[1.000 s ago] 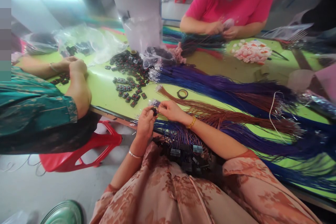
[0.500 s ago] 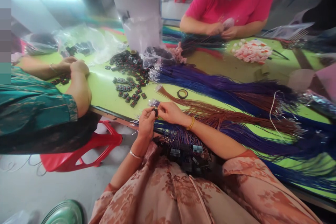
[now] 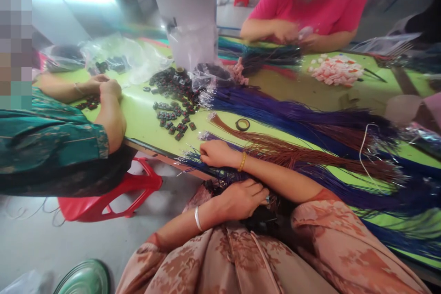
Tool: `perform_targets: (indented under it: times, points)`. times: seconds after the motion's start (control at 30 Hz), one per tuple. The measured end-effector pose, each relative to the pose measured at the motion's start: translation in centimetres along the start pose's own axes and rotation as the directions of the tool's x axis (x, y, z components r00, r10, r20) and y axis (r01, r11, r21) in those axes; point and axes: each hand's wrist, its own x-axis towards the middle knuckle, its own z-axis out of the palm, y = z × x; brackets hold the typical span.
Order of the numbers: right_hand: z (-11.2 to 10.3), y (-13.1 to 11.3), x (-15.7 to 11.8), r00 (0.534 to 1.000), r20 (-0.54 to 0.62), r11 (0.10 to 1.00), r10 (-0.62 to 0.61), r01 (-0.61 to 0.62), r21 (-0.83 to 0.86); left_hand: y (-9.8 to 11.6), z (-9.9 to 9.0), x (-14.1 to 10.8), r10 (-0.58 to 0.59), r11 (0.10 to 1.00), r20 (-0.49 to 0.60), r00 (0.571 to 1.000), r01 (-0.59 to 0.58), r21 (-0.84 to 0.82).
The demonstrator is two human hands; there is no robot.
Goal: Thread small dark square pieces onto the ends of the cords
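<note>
My left hand (image 3: 243, 198) is over my lap, palm down, fingers curled round a pale blue connector housing (image 3: 267, 198) whose end shows at the fingertips. Black connectors (image 3: 263, 220) lie beneath it, partly hidden. My right hand (image 3: 218, 153) is at the table's front edge, fingers drawn together beside the silver-tipped ends of blue wires (image 3: 189, 160). What its fingertips pinch, if anything, is hidden. Just behind it run brown wires (image 3: 262, 140) and purple-blue wires (image 3: 275, 105) in long bundles.
Small black parts (image 3: 172, 87) are heaped at the table's middle, near a tape roll (image 3: 242, 124). One co-worker in a green sleeve (image 3: 69, 124) sits left by a red stool (image 3: 113, 197). Opposite, another in a pink shirt (image 3: 320, 9) sits behind pale pink connectors (image 3: 336, 70).
My left hand has left the small black part held with the right hand and moved down right to the connectors on my lap. My right hand has shifted slightly left and down towards the wire ends.
</note>
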Motion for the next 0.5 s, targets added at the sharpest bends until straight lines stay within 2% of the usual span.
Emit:
perform_targets:
  times: [0.1, 0.17, 0.2, 0.23, 0.27, 0.3, 0.33, 0.37, 0.4, 0.5]
  points:
    - [1.4, -0.2, 0.2, 0.999, 0.008, 0.998, 0.039, -0.039, -0.043, -0.2, -0.9, -0.7, -0.003, 0.996, -0.114, 0.993, -0.007, -0.086]
    - [1.7, 0.0, 0.2, 0.998, 0.032, 0.998, 0.049, -0.048, -0.039, -1.0, -2.9, -1.7, -0.114, 0.982, -0.241, 0.964, 0.072, -0.177]
    - [1.8, 0.1, 0.2, 0.997, 0.055, 0.998, 0.057, -0.055, -0.042, -1.8, -4.2, -2.3, -0.216, 0.96, -0.33, 0.919, 0.139, -0.242]
    - [1.8, 0.1, 0.2, 0.995, 0.07, 0.997, 0.066, -0.062, -0.051, -2.8, -5.6, -2.9, -0.344, 0.925, -0.446, 0.826, 0.216, -0.313]
    - [1.9, 0.1, 0.2, 0.995, 0.073, 0.996, 0.069, -0.064, -0.065, -4.2, -7.0, -3.5, -0.466, 0.879, -0.549, 0.694, 0.294, -0.375]
    - [1.9, 0.0, 0.1, 0.996, 0.063, 0.995, 0.062, -0.057, -0.084, -5.8, -8.4, -4.1, -0.551, 0.834, -0.638, 0.538, 0.374, -0.406]
    - [1.9, -0.2, 0.0, 0.998, 0.044, 0.994, 0.047, -0.043, -0.104, -7.6, -9.6, -4.8, -0.591, 0.794, -0.686, 0.424, 0.458, -0.4]
    - [1.9, -0.3, -0.1, 0.999, 0.022, 0.992, 0.03, -0.027, -0.125, -9.4, -10.7, -5.4, -0.61, 0.751, -0.704, 0.364, 0.548, -0.368]
    - [1.9, -0.4, -0.2, 1.0, 0.009, 0.99, 0.014, -0.012, -0.143, -11.1, -11.5, -6.0, -0.617, 0.709, -0.714, 0.332, 0.627, -0.321]
    - [1.9, -0.3, -0.4, 1.0, 0.012, 0.989, -0.001, 0.003, -0.15, -14.8, -12.5, -7.6, -0.673, 0.6, -0.653, 0.348, 0.773, -0.207]
